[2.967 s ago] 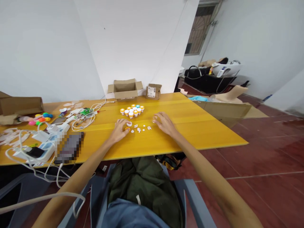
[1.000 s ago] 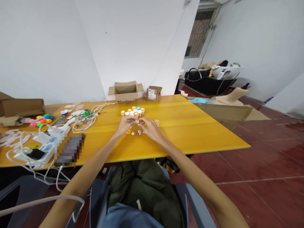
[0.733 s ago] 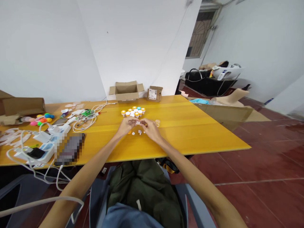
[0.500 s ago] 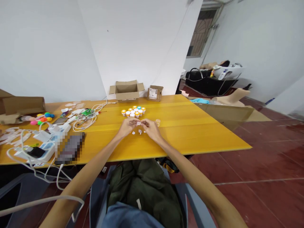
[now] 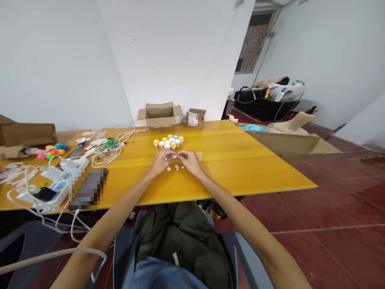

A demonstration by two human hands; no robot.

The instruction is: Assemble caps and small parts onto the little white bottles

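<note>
Left hand (image 5: 161, 162) and right hand (image 5: 190, 162) both pinching tiny white dark-spotted plastic bit (image 5: 175, 156), right in front of white-and-orange round-topped plastic pots (image 5: 167, 142).

Small carton (image 5: 202, 120): the white label (image 5: 193, 119) has dark printing, too small for reading.
Open box (image 5: 160, 121): pale strip (image 5: 162, 127) at the lower front edge, perhaps also printed.
Readable words or numbers: none.

the left arm (image 5: 112, 210) and right arm (image 5: 240, 210) stretch forward, bare and slanting inward; the left hand (image 5: 161, 161) and right hand (image 5: 191, 162) nearly meet, fingers (image 5: 165, 152) bent in a pinch.
</note>
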